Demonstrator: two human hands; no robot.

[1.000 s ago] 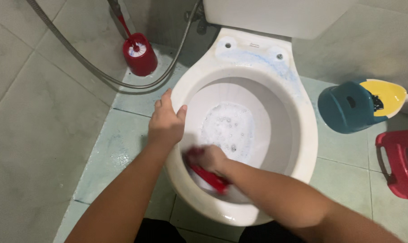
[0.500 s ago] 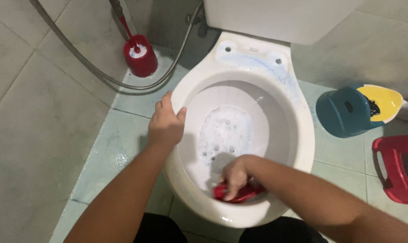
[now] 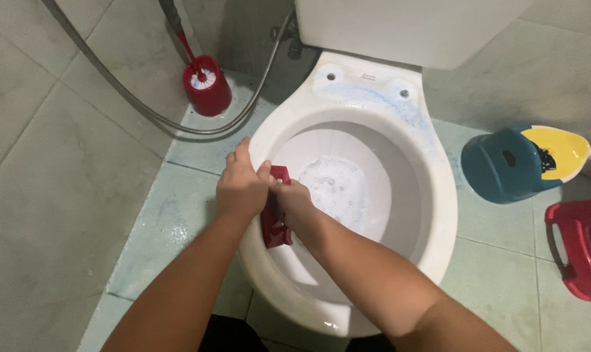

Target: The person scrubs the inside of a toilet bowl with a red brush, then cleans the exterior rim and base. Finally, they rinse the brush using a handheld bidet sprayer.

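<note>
A white toilet bowl (image 3: 439,195) without a seat fills the middle of the view, with foamy water (image 3: 338,186) at its bottom. My left hand (image 3: 242,189) grips the bowl's left rim. My right hand (image 3: 294,205) is inside the bowl, closed on a red scrub brush (image 3: 274,215) pressed against the left inner wall, right beside my left hand. Blue cleaner streaks (image 3: 374,94) show on the back of the rim.
A red toilet-brush holder (image 3: 207,86) with its brush stands at the back left. A metal hose (image 3: 145,107) curves across the wall and floor. A teal and yellow scoop (image 3: 524,163) and a red stool (image 3: 586,248) sit on the tiled floor at right.
My right hand has swept the red brush from the front inner wall of the bowl up to the left inner wall, beside my left hand. My left hand has stayed on the rim.
</note>
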